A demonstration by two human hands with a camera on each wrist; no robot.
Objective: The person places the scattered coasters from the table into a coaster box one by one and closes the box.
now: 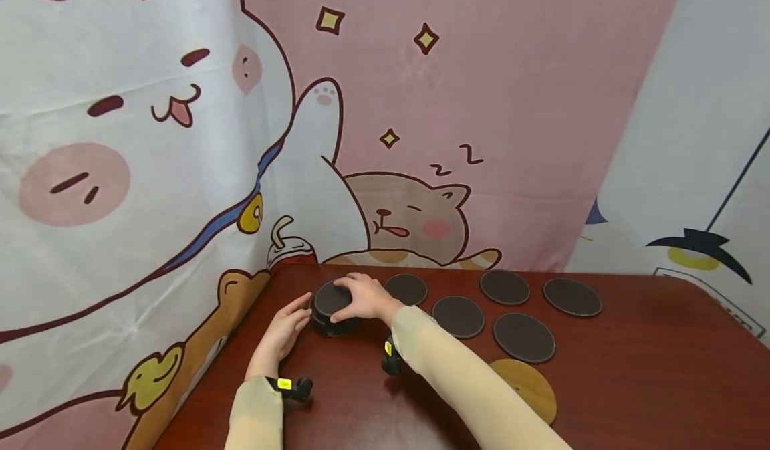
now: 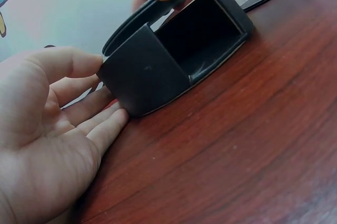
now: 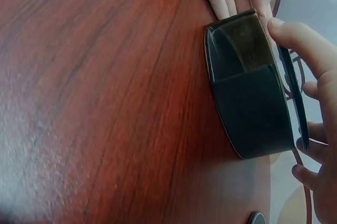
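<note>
A round black coaster holder [image 1: 333, 327] stands on the table, with a cut-out in its wall that shows a hollow inside [image 2: 202, 40]. Against its left side rest the fingertips of my left hand [image 1: 280, 335], the fingers fairly straight. My right hand [image 1: 368, 297] pinches a black coaster [image 1: 331, 297] by its edge, thumb on the near side. In the right wrist view that coaster [image 3: 291, 90] lies over the holder's top, slightly tilted, with a narrow gap beneath it. The left wrist view shows the holder's smooth dark wall [image 2: 142, 71] beside my fingers.
Several black round coasters lie flat to the right, among them a near one [image 1: 525, 338] and a far right one [image 1: 573, 297]. A yellowish wooden disc [image 1: 529, 386] is partly behind my right sleeve. A cartoon-printed cloth [image 1: 481, 102] hangs behind the reddish-brown table [image 1: 650, 370].
</note>
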